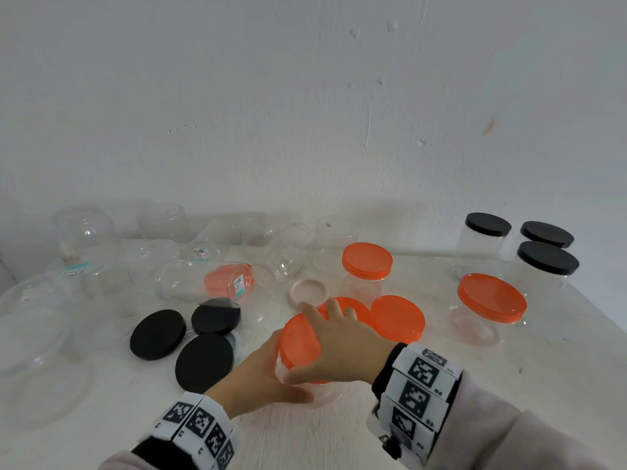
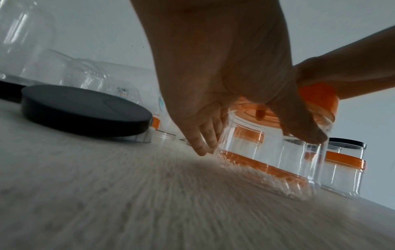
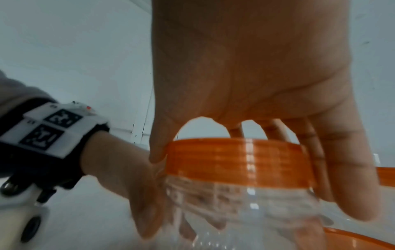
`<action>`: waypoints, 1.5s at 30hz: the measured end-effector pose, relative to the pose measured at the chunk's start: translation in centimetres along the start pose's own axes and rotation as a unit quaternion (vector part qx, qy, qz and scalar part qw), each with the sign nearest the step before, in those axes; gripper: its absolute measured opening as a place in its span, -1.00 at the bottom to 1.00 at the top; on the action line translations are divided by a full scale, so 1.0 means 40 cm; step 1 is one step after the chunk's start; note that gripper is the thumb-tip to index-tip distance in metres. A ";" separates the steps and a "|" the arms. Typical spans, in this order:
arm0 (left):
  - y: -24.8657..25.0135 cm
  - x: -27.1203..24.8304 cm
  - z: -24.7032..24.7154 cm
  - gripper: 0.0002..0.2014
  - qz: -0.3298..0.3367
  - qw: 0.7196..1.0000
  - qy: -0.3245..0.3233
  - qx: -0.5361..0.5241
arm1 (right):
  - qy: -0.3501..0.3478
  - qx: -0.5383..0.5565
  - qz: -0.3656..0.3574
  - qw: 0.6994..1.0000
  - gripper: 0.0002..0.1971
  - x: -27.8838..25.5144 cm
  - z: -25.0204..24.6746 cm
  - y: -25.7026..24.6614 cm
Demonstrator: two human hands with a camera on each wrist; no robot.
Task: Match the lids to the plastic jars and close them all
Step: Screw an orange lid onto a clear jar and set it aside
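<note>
A clear plastic jar (image 1: 327, 396) stands on the white table near the front, with an orange lid (image 1: 298, 344) sitting on its mouth. My left hand (image 1: 268, 374) grips the jar's wall from the left, thumb across the front. From above, my right hand (image 1: 339, 347) holds the lid, its fingers curled over the rim. In the right wrist view the lid (image 3: 235, 160) sits level on the jar (image 3: 245, 206) beneath my right hand (image 3: 256, 84). The left wrist view shows my left hand (image 2: 235, 84) wrapped round the jar (image 2: 267, 152).
Two loose orange lids (image 1: 397, 318) and a pink lid (image 1: 308, 292) lie just behind the jar. Three black lids (image 1: 157, 334) lie to the left. Orange-lidded jars (image 1: 492, 301) and black-lidded jars (image 1: 488, 225) stand at the right. Several open clear jars (image 1: 203, 279) crowd the back left.
</note>
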State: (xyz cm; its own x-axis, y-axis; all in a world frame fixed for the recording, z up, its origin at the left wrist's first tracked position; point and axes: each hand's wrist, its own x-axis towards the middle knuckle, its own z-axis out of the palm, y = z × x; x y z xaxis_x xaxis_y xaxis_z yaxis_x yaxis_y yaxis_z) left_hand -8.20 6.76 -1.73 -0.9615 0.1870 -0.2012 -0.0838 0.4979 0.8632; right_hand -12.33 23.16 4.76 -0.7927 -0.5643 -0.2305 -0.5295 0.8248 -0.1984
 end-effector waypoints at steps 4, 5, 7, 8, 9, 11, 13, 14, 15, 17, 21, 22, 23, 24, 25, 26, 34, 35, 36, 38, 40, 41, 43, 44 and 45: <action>0.011 -0.002 0.003 0.03 -0.002 1.000 -0.002 0.008 | -0.062 0.005 -0.060 0.996 -0.05 -0.002 -0.049 0.000; 0.012 -0.003 0.004 0.02 -0.001 1.000 -0.002 0.008 | -0.075 0.004 -0.066 0.995 -0.10 0.000 -0.056 0.000; 0.012 -0.004 0.005 -0.01 0.003 1.000 -0.002 0.009 | -0.087 -0.006 -0.067 0.994 -0.18 0.005 -0.062 0.001; 0.011 -0.004 0.004 -0.01 0.005 1.000 -0.002 0.009 | -0.085 -0.011 -0.063 0.994 -0.19 0.006 -0.062 0.001; 0.010 -0.003 0.005 -0.01 0.007 1.000 -0.002 0.008 | -0.080 -0.017 -0.058 0.995 -0.19 0.007 -0.059 0.000; 0.008 -0.002 0.006 -0.01 0.008 1.000 -0.001 0.004 | -0.062 -0.029 -0.043 0.997 -0.17 0.008 -0.049 -0.003; 0.003 -0.002 0.007 -0.01 0.007 1.000 0.000 -0.001 | -0.044 -0.033 -0.018 0.998 -0.12 0.009 -0.035 -0.006; 0.002 -0.003 0.008 -0.01 0.007 1.000 0.000 -0.001 | -0.039 -0.032 -0.007 0.999 -0.10 0.010 -0.031 -0.007; 0.000 -0.003 0.009 -0.01 0.007 1.000 -0.001 -0.001 | -0.041 -0.028 -0.001 0.999 -0.08 0.011 -0.029 -0.007; -0.001 -0.002 0.009 -0.01 0.005 1.000 0.000 -0.001 | -0.068 -0.014 -0.007 0.998 -0.05 0.014 -0.035 -0.003; -0.004 0.001 0.010 -0.01 -0.001 1.000 0.001 0.008 | -0.103 0.015 -0.038 0.994 -0.03 0.014 -0.052 0.015; -0.006 0.001 0.010 0.00 0.001 1.000 0.002 0.006 | -0.098 0.019 -0.040 0.994 -0.04 0.013 -0.052 0.018; -0.008 0.001 0.010 0.01 0.005 1.000 0.003 0.004 | -0.089 0.020 -0.039 0.995 -0.04 0.013 -0.049 0.019; -0.010 0.002 0.010 0.02 0.008 1.000 0.006 0.001 | -0.078 0.020 -0.034 0.996 -0.03 0.014 -0.043 0.018; -0.013 0.002 0.011 0.03 0.010 1.000 0.007 0.000 | -0.066 0.016 -0.024 0.997 -0.02 0.015 -0.036 0.015; -0.014 0.002 0.011 0.04 0.011 1.000 0.009 -0.001 | -0.054 0.007 -0.010 0.998 0.01 0.015 -0.029 0.011; -0.021 0.006 0.013 0.02 0.014 1.000 0.013 0.000 | -0.122 0.016 -0.021 0.992 0.03 0.020 -0.058 0.007; -0.021 0.006 0.013 0.01 0.014 1.000 0.013 0.001 | -0.123 0.017 -0.024 0.992 0.00 0.021 -0.061 0.008; -0.021 0.006 0.013 0.02 0.013 1.000 0.013 0.000 | -0.121 0.016 -0.025 0.992 -0.01 0.022 -0.061 0.008; -0.022 0.009 0.013 0.02 0.011 1.000 0.013 -0.002 | -0.112 0.009 -0.020 0.993 -0.01 0.024 -0.059 0.009; -0.023 0.009 0.013 0.03 0.010 1.000 0.011 -0.005 | -0.095 -0.005 -0.006 0.995 0.02 0.025 -0.050 0.006; -0.024 0.009 0.014 0.03 0.011 1.000 0.010 -0.005 | -0.084 -0.011 0.004 0.996 0.04 0.026 -0.044 0.003; -0.026 0.008 0.015 0.04 0.015 1.000 0.010 -0.005 | -0.068 -0.018 0.021 0.997 0.06 0.026 -0.034 -0.005; -0.027 0.008 0.015 0.04 0.016 1.000 0.010 -0.006 | -0.069 -0.016 0.024 0.997 0.06 0.025 -0.033 -0.008; -0.027 0.008 0.015 0.04 0.016 1.000 0.011 -0.007 | -0.077 -0.013 0.022 0.997 0.06 0.024 -0.037 -0.009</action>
State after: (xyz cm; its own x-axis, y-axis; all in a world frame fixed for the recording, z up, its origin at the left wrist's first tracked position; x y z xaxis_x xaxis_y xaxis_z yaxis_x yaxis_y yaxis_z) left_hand -8.28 6.78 -3.02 -0.9691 0.1846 -0.1636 -0.0562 0.4808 0.8750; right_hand -13.34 22.40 6.03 -0.7604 -0.5244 -0.3833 -0.5040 0.8486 -0.1611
